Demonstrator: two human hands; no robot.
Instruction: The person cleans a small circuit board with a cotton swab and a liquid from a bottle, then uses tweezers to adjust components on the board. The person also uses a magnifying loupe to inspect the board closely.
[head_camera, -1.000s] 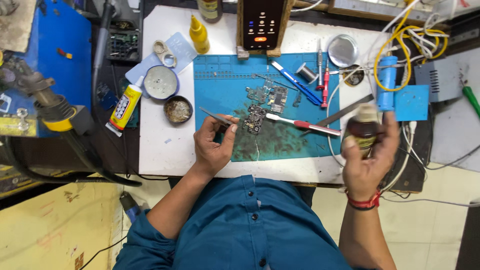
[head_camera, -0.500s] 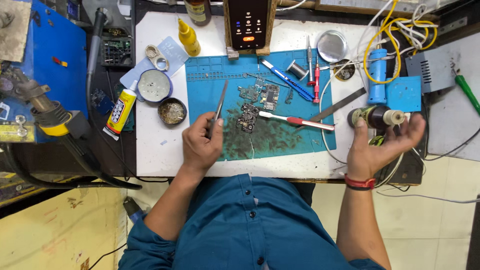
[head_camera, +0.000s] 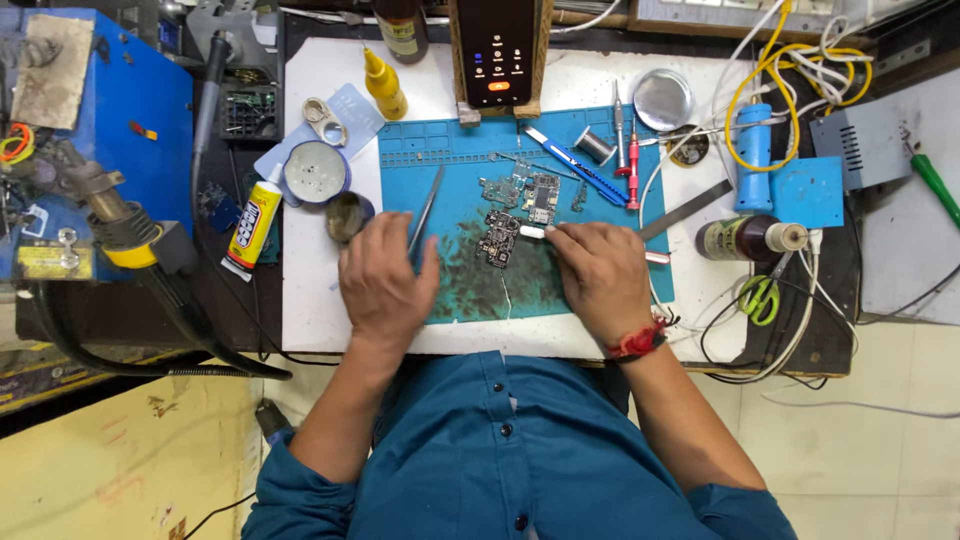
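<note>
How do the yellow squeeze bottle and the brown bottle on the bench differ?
The yellow squeeze bottle stands at the mat's top left; the brown bottle lies on its side to the mat's right. The yellow squeeze bottle has a pointed nozzle, the brown bottle a flat pale cap. Neither hand touches either one.

Right hand (head_camera: 592, 275) hides tool handle; phone (head_camera: 497, 45) top cut off.

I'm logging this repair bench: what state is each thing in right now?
Left hand: holding tweezers, tips pointing away.
Right hand: resting on the blue mat, fingers on a white-tipped tool.
Circuit boards: bare, lying flat.
Phone: propped up, screen lit.
Brown bottle: lying on its side.
Round tin: open.
</note>
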